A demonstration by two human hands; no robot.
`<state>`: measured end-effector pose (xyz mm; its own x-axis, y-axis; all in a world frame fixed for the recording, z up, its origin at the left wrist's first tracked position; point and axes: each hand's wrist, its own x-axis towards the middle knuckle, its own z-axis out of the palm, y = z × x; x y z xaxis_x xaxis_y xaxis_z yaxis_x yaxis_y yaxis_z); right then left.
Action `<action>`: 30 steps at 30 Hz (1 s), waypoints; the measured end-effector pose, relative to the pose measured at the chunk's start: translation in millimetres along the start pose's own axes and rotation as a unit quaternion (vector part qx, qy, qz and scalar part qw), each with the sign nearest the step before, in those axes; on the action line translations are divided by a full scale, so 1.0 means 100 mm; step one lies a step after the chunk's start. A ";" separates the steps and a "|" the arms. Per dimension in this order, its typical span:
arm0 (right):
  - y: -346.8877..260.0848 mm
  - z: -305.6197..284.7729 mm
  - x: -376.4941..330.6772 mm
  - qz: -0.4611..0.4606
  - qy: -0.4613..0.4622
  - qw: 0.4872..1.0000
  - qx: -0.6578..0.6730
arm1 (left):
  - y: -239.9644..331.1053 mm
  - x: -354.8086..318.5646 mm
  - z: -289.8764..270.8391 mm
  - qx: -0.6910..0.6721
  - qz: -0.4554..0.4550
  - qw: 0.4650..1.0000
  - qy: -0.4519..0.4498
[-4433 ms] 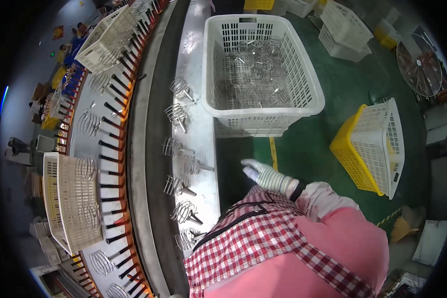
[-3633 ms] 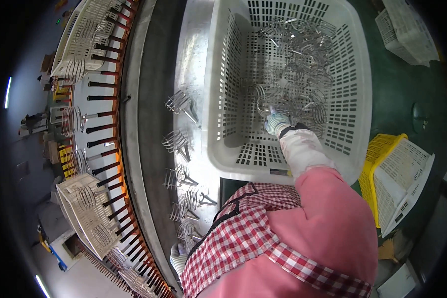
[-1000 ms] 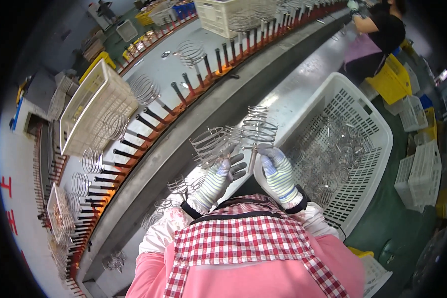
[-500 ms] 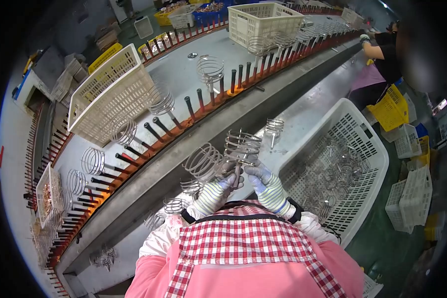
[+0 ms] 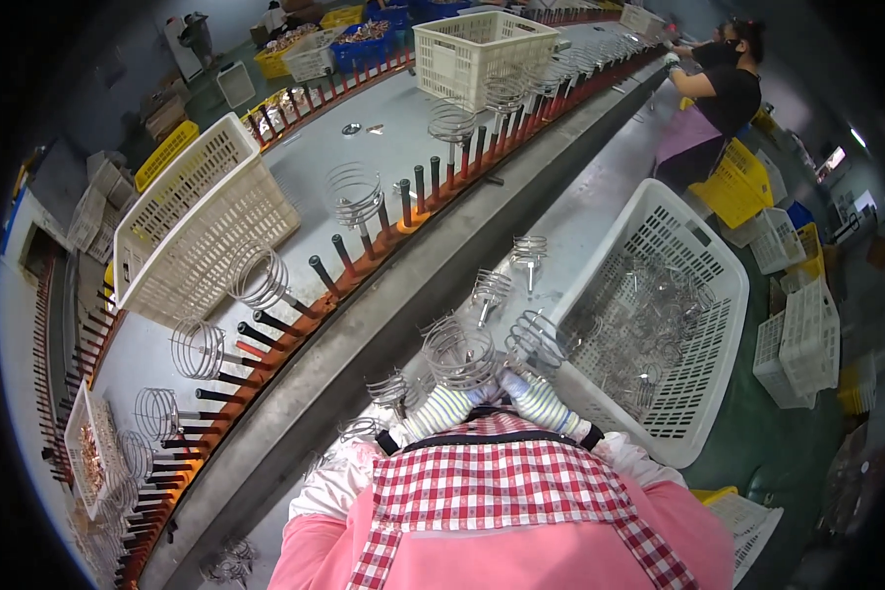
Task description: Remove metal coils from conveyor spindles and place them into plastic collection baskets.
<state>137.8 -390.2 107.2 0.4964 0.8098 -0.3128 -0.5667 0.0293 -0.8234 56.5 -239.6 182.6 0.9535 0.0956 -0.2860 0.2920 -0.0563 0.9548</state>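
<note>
Head cam, both gloved hands' fingers grasping wire coil [image 5: 459, 352], white basket [image 5: 703, 258] just rt, peg rail [image 5: 364, 258] beyond

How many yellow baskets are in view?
4, maybe more hidden: one beside the co-worker, one far left, two at the top.

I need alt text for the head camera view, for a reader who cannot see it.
Two gloved hands, left hand and right hand, hold coiled silver wire pieces above a grey metal bench. A white plastic basket of similar pieces stands at the right.
</note>
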 end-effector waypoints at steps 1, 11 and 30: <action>0.01 -0.02 0.05 -0.059 0.015 0.998 -0.032 | 0.04 -0.02 -0.01 -0.091 -0.028 0.995 0.002; -0.20 -0.49 0.22 -0.039 0.182 0.982 -0.043 | -1.04 0.21 -0.52 -0.193 -0.080 0.975 0.074; 0.86 -1.47 0.57 -0.088 0.217 0.855 -0.463 | -1.17 -0.27 -1.42 0.457 -0.062 0.821 0.336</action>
<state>214.0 -427.3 -51.3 0.8317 0.5409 -0.1253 0.2065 -0.5108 -0.8345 -13.9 -94.7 90.5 0.7448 0.6668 0.0270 0.6113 -0.6979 0.3732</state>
